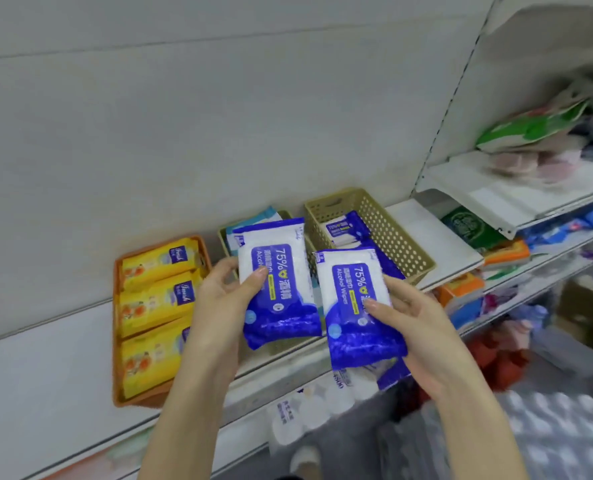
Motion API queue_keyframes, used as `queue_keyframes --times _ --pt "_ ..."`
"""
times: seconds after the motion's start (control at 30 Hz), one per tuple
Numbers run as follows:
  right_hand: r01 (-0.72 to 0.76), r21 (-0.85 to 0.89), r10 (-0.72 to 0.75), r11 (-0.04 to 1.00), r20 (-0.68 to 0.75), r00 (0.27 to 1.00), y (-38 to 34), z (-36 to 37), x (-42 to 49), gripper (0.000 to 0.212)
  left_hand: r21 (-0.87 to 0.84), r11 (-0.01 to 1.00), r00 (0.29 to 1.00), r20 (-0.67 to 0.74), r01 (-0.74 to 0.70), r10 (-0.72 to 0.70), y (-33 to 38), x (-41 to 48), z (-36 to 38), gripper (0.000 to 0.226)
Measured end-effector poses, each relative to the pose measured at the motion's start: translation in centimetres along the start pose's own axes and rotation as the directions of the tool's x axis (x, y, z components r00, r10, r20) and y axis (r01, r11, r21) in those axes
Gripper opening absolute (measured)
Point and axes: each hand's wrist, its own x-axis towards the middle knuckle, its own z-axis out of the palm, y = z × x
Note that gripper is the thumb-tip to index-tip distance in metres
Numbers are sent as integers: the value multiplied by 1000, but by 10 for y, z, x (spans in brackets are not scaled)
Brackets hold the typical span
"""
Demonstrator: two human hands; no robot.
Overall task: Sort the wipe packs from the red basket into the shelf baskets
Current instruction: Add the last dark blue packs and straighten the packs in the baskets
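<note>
While each hand holds one blue wipe pack, sorting stands part done.
Left hand (218, 292) pinches a blue alcohol wipe pack (277, 271), thumb on the face and fingers curled behind, just left of the beige basket (402, 244). Right hand (416, 317) pinches a second blue pack (353, 299) the same way, in front of that basket's near end. Neither pack is inside it yet. Matching blue packs (347, 226) already lie in the beige basket, so it is the likely destination. Left of it, an olive basket (223, 234) holds pale blue packs. Further left, an orange basket (118, 306) holds three yellow packs (156, 303). No red basket can be identified in view, so the remaining count cannot be told. At least these two placements remain.
</note>
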Motion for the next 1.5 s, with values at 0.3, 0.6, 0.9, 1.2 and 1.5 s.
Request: queue_keyframes --times 0.3,0.6,0.9,1.2,1.5 --pt "87 42 -51 995 -543 838 -3 -86 63 12 45 989 990 12 139 -140 -18 85 39 33" --pt "60 -39 -72 997 -488 870 -27 -126 147 32 93 990 985 -144 109 -95 -35 123 20 38" --pt "-2 -518 -117 856 -197 973 -37 -115 267 16 -74 991 868 -477 113 -135 -56 116 23 12" --pt "-65 -630 108 774 30 994 5 -94 324 13 -128 980 747 -635 150 -198 -76 94 37 14" --pt "-130 -724 188 678 0 982 26 -100 340 52 -324 946 669 -707 -22 -227 -70 53 22 15"
